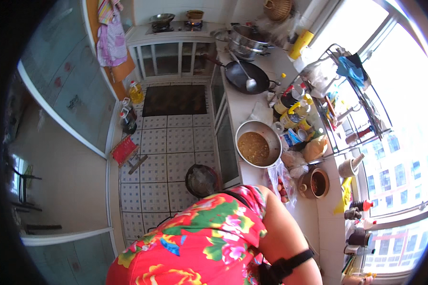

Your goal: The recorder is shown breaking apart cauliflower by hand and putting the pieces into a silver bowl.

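Both my hands are out of view. One bare arm (pixel 289 228) with a black strap runs down past the bottom edge, beside a red floral garment (pixel 192 245). On the white counter before me stands a metal basin (pixel 277 151) holding a brown liquid (pixel 253 149) with pale bits in it. A clear plastic bag (pixel 287 181) with several reddish round items lies near it. To the right of the bag is a brown ceramic pot (pixel 306 185) with dark red contents. Farther along sits a black wok (pixel 235 76) with a metal spatula (pixel 250 83) resting inside.
Bottles (pixel 289 103) and packets crowd the counter beside a wire rack (pixel 360 96) at the window. Stacked steamer pots (pixel 248 41) stand farther back. A lit burner (pixel 193 25) is under a small brown pot (pixel 194 15). On the floor are a bin (pixel 201 180), a red folding stool (pixel 125 150) and a dark mat (pixel 174 100).
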The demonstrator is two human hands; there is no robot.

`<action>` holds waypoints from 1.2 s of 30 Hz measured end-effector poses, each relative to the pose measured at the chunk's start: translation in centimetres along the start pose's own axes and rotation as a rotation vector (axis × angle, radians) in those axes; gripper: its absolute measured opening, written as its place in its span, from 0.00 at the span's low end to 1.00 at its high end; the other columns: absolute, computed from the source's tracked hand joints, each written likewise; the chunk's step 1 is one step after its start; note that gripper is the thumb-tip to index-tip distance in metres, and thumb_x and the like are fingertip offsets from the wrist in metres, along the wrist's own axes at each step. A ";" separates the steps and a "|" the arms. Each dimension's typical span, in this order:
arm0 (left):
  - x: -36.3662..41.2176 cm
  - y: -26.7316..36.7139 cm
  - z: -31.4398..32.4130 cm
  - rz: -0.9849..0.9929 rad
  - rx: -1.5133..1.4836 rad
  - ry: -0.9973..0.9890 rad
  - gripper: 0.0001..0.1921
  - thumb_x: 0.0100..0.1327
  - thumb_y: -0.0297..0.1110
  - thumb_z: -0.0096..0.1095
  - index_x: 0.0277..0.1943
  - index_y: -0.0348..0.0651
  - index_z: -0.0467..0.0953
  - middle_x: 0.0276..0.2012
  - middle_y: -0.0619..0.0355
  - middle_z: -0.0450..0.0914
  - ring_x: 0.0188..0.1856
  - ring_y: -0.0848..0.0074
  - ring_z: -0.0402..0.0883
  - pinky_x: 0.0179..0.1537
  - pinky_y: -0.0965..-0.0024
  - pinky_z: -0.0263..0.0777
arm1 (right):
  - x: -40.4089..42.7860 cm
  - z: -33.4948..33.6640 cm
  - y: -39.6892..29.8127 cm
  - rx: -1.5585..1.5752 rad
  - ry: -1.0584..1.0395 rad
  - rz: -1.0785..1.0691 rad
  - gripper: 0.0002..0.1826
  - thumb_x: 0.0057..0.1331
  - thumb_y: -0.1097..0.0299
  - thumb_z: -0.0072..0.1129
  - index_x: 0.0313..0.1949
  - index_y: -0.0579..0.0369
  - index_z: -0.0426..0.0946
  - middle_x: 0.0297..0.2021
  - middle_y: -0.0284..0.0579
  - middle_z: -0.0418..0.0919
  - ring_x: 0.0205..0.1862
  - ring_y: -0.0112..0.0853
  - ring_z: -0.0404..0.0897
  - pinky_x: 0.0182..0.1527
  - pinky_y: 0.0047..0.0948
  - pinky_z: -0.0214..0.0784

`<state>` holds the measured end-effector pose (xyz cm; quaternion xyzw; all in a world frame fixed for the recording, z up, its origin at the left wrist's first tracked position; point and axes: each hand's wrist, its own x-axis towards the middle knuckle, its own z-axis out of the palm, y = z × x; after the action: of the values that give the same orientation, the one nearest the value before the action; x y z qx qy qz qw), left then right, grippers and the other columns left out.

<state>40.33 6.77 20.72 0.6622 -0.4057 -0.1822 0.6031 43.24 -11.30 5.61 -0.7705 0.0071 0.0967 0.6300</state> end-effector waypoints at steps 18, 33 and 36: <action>2.4 5.1 -8.0 -0.002 -1.422 0.088 0.42 0.69 0.63 0.34 0.73 0.36 0.47 0.75 0.46 0.44 0.77 0.60 0.41 0.70 0.57 0.53 | -2.5 -5.6 5.1 0.191 0.167 -0.192 0.13 0.72 0.61 0.48 0.38 0.58 0.73 0.29 0.31 0.73 0.32 0.20 0.69 0.35 0.22 0.66; 2.6 -8.5 -6.1 -0.502 -1.051 0.198 0.33 0.73 0.55 0.33 0.64 0.33 0.67 0.61 0.44 0.73 0.63 0.60 0.73 0.58 0.62 0.68 | -3.4 -5.9 6.7 0.365 0.309 -0.201 0.10 0.72 0.66 0.48 0.38 0.58 0.74 0.30 0.31 0.74 0.33 0.20 0.69 0.37 0.23 0.66; 1.4 -14.5 -5.1 -0.608 -0.545 0.175 0.20 0.69 0.40 0.54 0.55 0.34 0.77 0.41 0.54 0.84 0.42 0.76 0.82 0.46 0.75 0.71 | -3.7 -6.4 7.7 0.380 0.290 -0.127 0.11 0.73 0.63 0.48 0.38 0.58 0.73 0.30 0.31 0.74 0.33 0.20 0.69 0.37 0.23 0.67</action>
<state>49.53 8.21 8.36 0.5809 -0.0758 -0.3959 0.7072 39.45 -19.52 -0.09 -0.6430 0.0671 -0.0576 0.7608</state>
